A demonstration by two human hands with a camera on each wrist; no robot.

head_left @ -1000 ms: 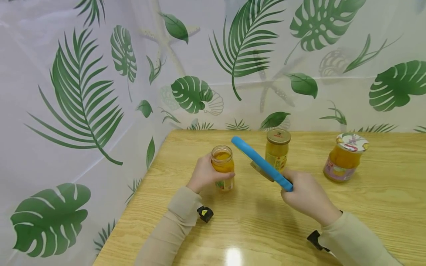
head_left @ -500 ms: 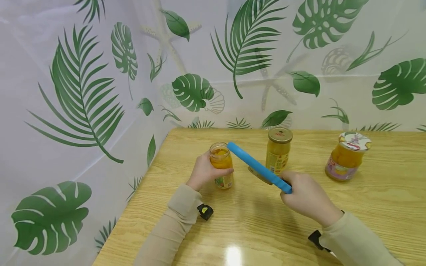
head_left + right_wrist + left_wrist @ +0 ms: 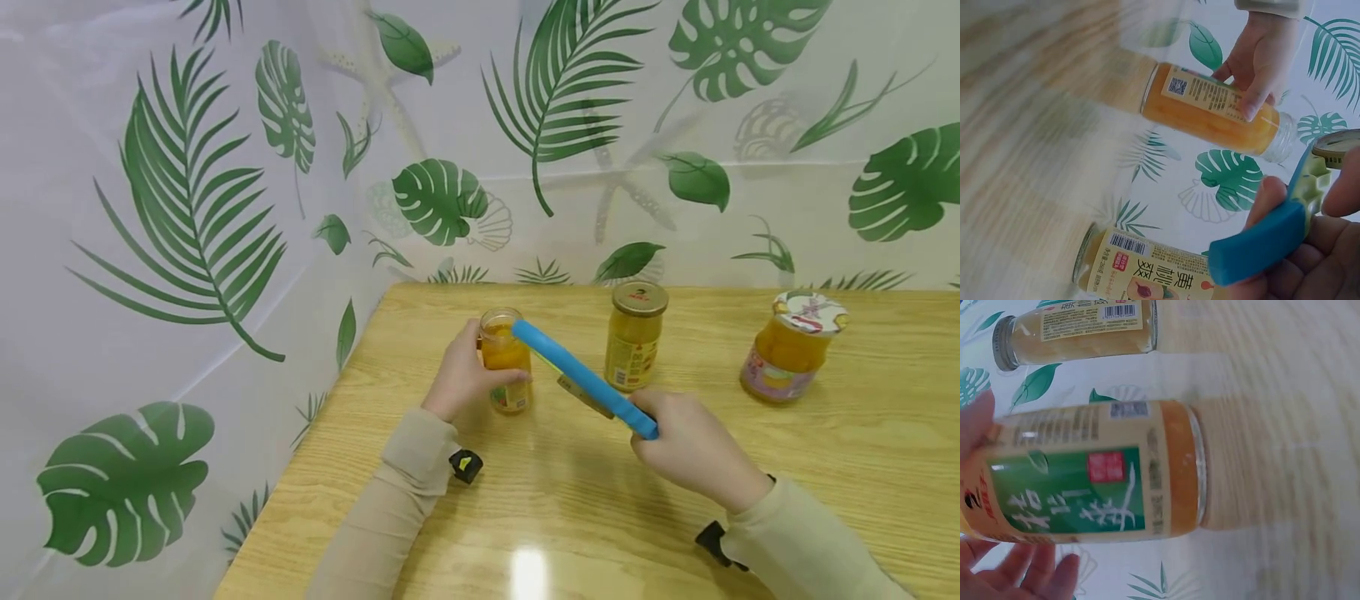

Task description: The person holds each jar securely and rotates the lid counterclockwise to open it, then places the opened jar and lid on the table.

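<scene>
An uncapped glass jar of orange fruit [image 3: 504, 343] stands upright on the table, and my left hand [image 3: 471, 373] grips it around its side. In the left wrist view the jar's green label [image 3: 1066, 490] faces the camera. My right hand [image 3: 692, 446] grasps a blue jar opener [image 3: 581, 375] by its handle end. Green teeth [image 3: 1310, 184] line the opener, and a metal lid [image 3: 1338, 147] sits against them near my right thumb. In the head view the opener's tip is close to the open jar's rim; whether they touch I cannot tell.
A yellow-labelled jar with a gold lid [image 3: 635, 337] stands just behind the right hand. Farther right is a squat purple-labelled jar with a white lid [image 3: 793, 348]. Leaf-printed sheeting [image 3: 442, 92] rises behind and left of the wooden table [image 3: 862, 475].
The opener's tip has come down and left, closer to the uncapped jar's rim. Both hands keep their hold. The head view has shifted slightly.
</scene>
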